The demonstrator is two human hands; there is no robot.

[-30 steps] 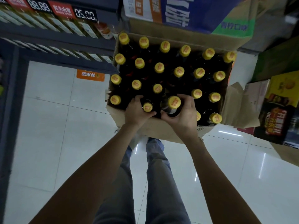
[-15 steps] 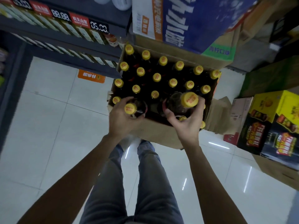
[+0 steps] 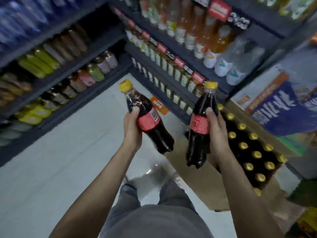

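My left hand [image 3: 133, 130] grips a dark cola bottle [image 3: 147, 117] with a yellow cap and red label, tilted so its cap points up and left. My right hand [image 3: 217, 133] grips a second, like bottle [image 3: 199, 127], held nearly upright. Both bottles hang in the air above the white floor. To the right stands an open cardboard box [image 3: 205, 186] that holds several more yellow-capped dark bottles [image 3: 253, 152].
Dark shelves [image 3: 82, 69] full of drink bottles run along the left and meet more shelves [image 3: 180, 54] at the back in a corner. A blue and white carton [image 3: 283, 107] lies behind the box. White tiled floor [image 3: 60, 169] spreads at the left.
Both hands lifted one bottle each out of the box and carried them up and left. The view has swung left toward the shelves, so the box now lies at the right.
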